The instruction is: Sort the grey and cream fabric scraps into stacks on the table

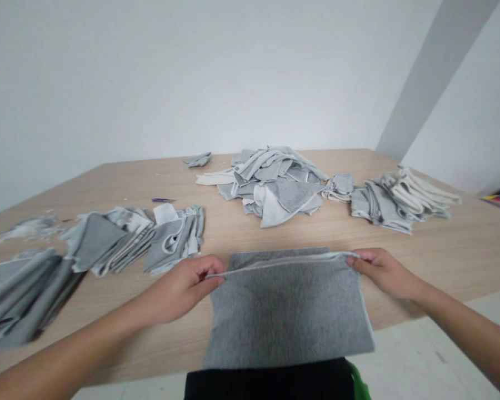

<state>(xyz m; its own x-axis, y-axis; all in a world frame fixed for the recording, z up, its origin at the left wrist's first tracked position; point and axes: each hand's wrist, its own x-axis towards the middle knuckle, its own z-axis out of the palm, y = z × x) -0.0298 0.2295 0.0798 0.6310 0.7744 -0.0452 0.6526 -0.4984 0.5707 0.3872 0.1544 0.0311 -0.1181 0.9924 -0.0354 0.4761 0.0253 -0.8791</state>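
A grey piece of knit fabric (pixel 289 311) stretches between my hands at the front edge of the table. My left hand (pixel 195 286) pinches its upper left corner, thumb against fingers. At the upper right corner, my right hand (pixel 375 269) grips the cloth the same way. The held edge is raised and shows a pale border, while the lower part hangs toward my lap. Behind the raised edge, another strip of grey fabric (pixel 250 259) shows on the table; whether it belongs to the same piece I cannot tell.
A loose heap of grey fabric pieces (pixel 275 183) lies at the table's back middle. Folded stacks (pixel 175 236) sit on the left, others (pixel 400 197) on the right. White lint (pixel 33 229) and a dark purple slender tool (pixel 164 200) lie at the left. A wall (pixel 233 78) stands behind.
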